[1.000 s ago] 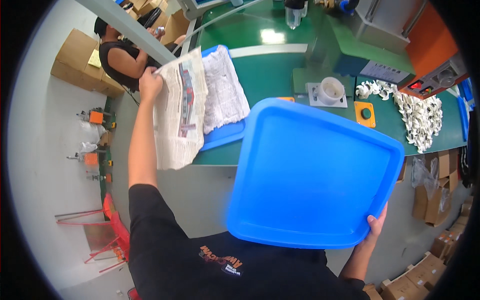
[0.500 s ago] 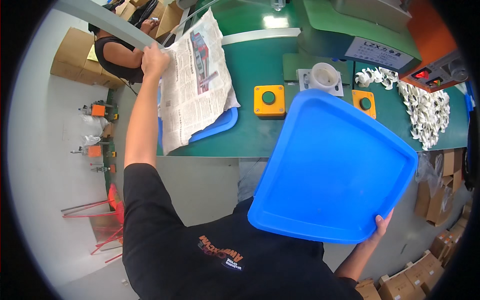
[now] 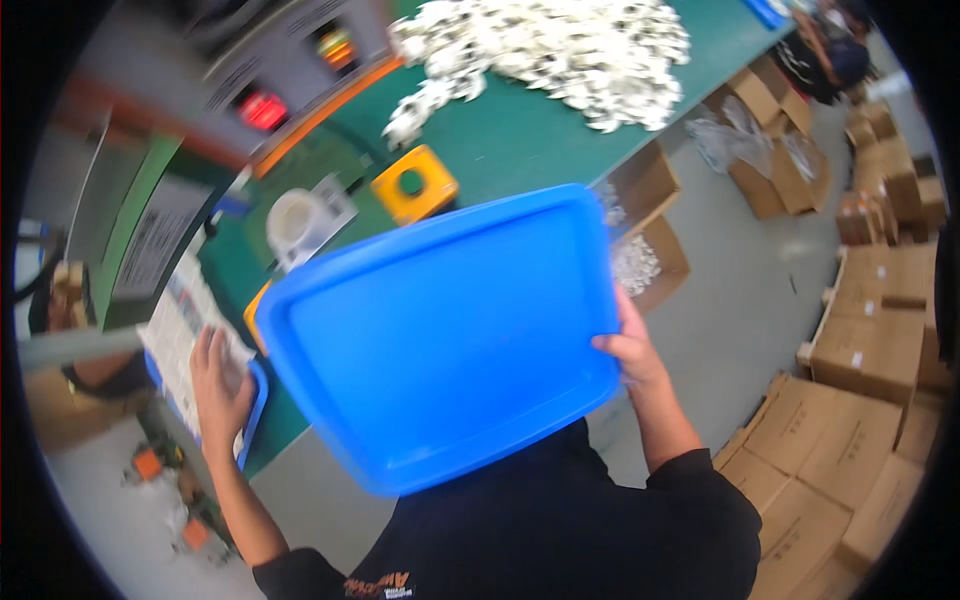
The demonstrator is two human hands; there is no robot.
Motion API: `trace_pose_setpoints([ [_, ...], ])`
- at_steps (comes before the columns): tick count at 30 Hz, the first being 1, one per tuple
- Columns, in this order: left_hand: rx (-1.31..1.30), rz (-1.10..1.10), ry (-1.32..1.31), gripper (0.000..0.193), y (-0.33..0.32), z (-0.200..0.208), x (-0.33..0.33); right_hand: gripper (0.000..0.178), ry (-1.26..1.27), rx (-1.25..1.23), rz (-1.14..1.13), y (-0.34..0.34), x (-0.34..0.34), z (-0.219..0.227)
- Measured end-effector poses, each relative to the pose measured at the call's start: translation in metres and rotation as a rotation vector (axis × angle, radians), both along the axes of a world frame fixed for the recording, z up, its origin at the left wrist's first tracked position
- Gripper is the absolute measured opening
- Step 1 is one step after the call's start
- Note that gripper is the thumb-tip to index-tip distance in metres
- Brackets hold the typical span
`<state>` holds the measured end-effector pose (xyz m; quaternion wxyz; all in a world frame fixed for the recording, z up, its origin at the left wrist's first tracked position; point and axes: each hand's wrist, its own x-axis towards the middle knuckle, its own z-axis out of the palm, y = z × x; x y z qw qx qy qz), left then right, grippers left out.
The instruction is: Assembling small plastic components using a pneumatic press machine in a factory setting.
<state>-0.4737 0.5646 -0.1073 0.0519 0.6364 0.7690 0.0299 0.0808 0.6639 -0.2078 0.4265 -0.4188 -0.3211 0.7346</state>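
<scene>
Worktop (image 3: 520,150): green, with a heap of white parts (image 3: 560,50) on it.
Blue tray (image 3: 455,340): held up in front of the body, off the worktop.
Right hand (image 3: 635,345): grasps the tray's right edge, thumb over the rim.
Left hand (image 3: 222,390): unclenched, fingers laid on newspaper (image 3: 180,335) over a second blue tray (image 3: 258,405).
Step in hand: seemingly steadying the newspaper while holding the first tray aside.
Next move: probably calls for firm one-handed support of that tray.
Machine label (image 3: 160,235): pale with dark lines, blurred.
Shirt print (image 3: 385,585): orange and white lettering, partly cut off.
Cartons (image 3: 860,320): marks too small to read.
</scene>
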Motion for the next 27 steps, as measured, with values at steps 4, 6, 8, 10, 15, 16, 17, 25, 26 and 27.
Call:
trace_pose_setpoints([
  [4, 0.028, -0.021, 0.102, 0.08, 0.008, -0.015, -0.004, 0.1, 0.013, -0.012, -0.081, -0.006, 0.022, 0.01],
  [6, 0.03, -0.048, 0.049, 0.079, 0.009, -0.022, -0.008, 0.092, 0.109, 0.046, -0.276, -0.014, 0.039, 0.009],
  [8, 0.027, -0.02, 0.048, 0.078, 0.011, -0.025, -0.006, 0.093, 0.088, 0.069, -0.326, -0.011, 0.06, 0.013],
  [10, 0.027, 0.07, 0.094, 0.077, -0.002, -0.023, -0.01, 0.085, 0.069, 0.047, -0.513, -0.004, 0.079, 0.008],
  [15, 0.226, 0.363, 0.036, 0.031, 0.008, -0.032, -0.028, 0.058, -0.23, -0.042, -0.813, 0.006, 0.138, 0.011],
  [16, 0.365, 0.302, 0.09, 0.025, 0.01, -0.032, -0.044, 0.064, -0.096, -0.068, -0.862, 0.007, 0.153, 0.008],
  [17, 0.321, 0.371, 0.126, 0.021, 0.019, -0.021, -0.043, 0.072, -0.012, -0.052, -0.846, 0.006, 0.165, 0.004],
  [25, 0.233, 0.506, 0.363, 0.018, -0.008, 0.085, -0.033, 0.075, -0.039, -0.007, -0.779, 0.026, 0.179, -0.027],
  [26, 0.213, 0.468, 0.453, 0.017, -0.006, 0.089, -0.025, 0.075, -0.058, -0.004, -0.796, 0.027, 0.175, -0.023],
  [27, 0.195, 0.476, 0.468, 0.016, -0.004, 0.091, -0.017, 0.075, -0.054, -0.005, -0.786, 0.029, 0.171, -0.02],
])
